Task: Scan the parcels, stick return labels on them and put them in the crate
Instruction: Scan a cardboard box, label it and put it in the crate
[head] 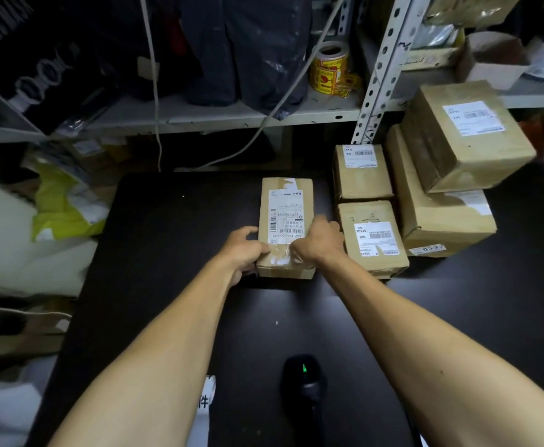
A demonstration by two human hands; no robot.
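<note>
A long cardboard parcel (286, 227), shipping label up, is gripped at its near end on the black table (173, 240) by the left hand (244, 251) and right hand (318, 241), fingers curled round its edges. Four more labelled parcels (425, 195) are stacked just right; a barcode scanner (306, 382) lies nearer.

"Where was the camera?"

"On my head. It looked forward and down at the black table (167, 253), from close up."

"What did it see?"

"A wide picture: my arms reaching out from the bottom, the shelf (199, 116) at the top. It was the only view, so it shared nothing."
</note>
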